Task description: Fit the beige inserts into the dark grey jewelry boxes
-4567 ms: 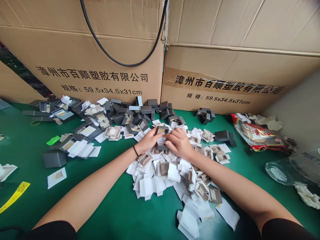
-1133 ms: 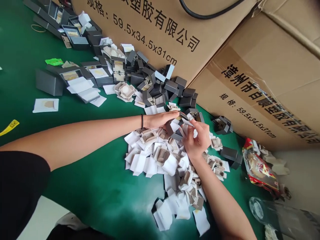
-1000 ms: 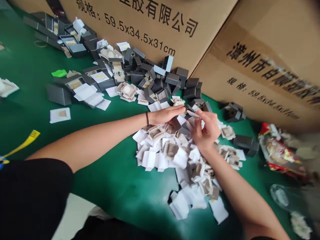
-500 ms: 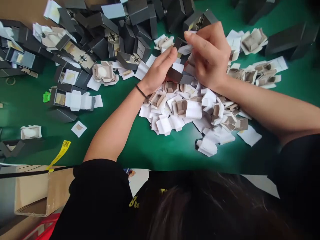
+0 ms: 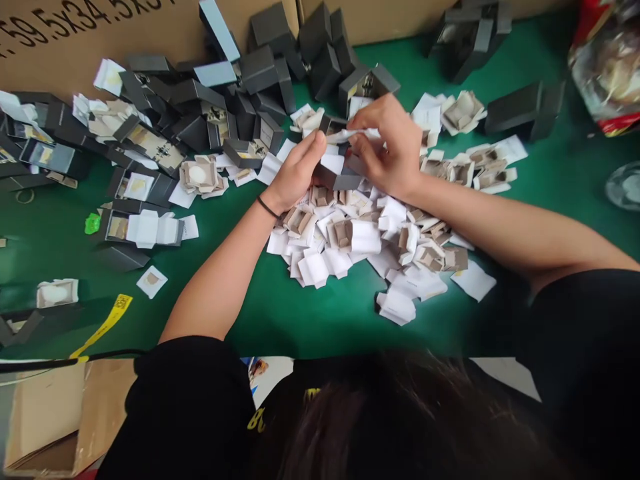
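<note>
Here, over the far side of a heap of white inserts (image 5: 343,233), my left grip (image 5: 296,172) is curled against the left side of a small open dark box (image 5: 341,180), thumb raised along its edge; most of its fingers are hidden, so I cannot tell how they lie underneath. My right grip (image 5: 393,148) is closed to a pinch, thumb and forefinger on a thin white piece (image 5: 347,135) just above the box's opening. The box sits between my two grips, with white paper (image 5: 333,163) showing inside it. The heap, flat and folded inserts mixed, spreads toward me on the green worktop (image 5: 300,327). Beyond and to the left lie many other dark boxes (image 5: 260,70), several open, near a brown carton (image 5: 65,70). A bright green scrap (image 5: 92,223) lies just beside the leftward ones, and a yellow tag (image 5: 107,325) is near the close edge. At the far right is a red-and-clear bag (image 5: 617,77).
</note>
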Demonstrator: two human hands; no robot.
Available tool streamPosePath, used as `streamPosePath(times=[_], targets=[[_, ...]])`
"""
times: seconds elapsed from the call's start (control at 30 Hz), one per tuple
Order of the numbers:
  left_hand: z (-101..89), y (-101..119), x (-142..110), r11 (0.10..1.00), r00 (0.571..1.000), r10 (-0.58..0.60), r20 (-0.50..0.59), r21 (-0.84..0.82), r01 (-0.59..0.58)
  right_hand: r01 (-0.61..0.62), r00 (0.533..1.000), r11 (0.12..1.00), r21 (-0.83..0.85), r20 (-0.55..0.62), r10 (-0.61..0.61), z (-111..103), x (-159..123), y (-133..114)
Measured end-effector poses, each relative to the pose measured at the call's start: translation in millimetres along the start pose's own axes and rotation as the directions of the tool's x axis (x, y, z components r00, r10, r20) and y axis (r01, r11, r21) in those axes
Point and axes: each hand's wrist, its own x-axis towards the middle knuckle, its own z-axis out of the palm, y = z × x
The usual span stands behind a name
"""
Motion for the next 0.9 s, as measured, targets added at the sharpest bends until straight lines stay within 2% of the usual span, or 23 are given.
streamPosePath(times=[0.2, 0.3, 0.5, 0.77, 0.9], targets=[[-3.7, 6.7, -3.8, 0.998, 0.997, -0.06, 0.056, -0.02, 0.062, 0.007, 0.999, 0.994, 0.109, 0.043, -0.012, 9.0, -0.8, 7.1], [-5.0, 12.6, -7.3, 0.997, 0.994, -0.077, 0.074, 0.001, 0.077, -0.007, 1.0, 0.987, 0.162, -0.003, 0.007, 10.9, -1.7, 6.1], [-8.6, 14.7, -8.7, 0.997, 0.995, -0.062, 0.084, 0.052, 0.058, -0.033, 0.999, 0.974, 0.223, -0.016, 0.038, 12.2, -3.1, 4.5], [-8.7, 17.6, -12.9, 0.986, 0.991, 0.027, 0.129, 0.162, -0.048, 0.007, 0.998, 0.978, 0.21, -0.055, 0.004, 10.1, -2.3, -0.9], [-6.9, 19.8, -14.5, 0.974, 0.982, 0.102, 0.16, 0.186, -0.131, 0.013, 1.0, 0.982, 0.191, -0.011, -0.011, 9.6, -1.6, -3.6]])
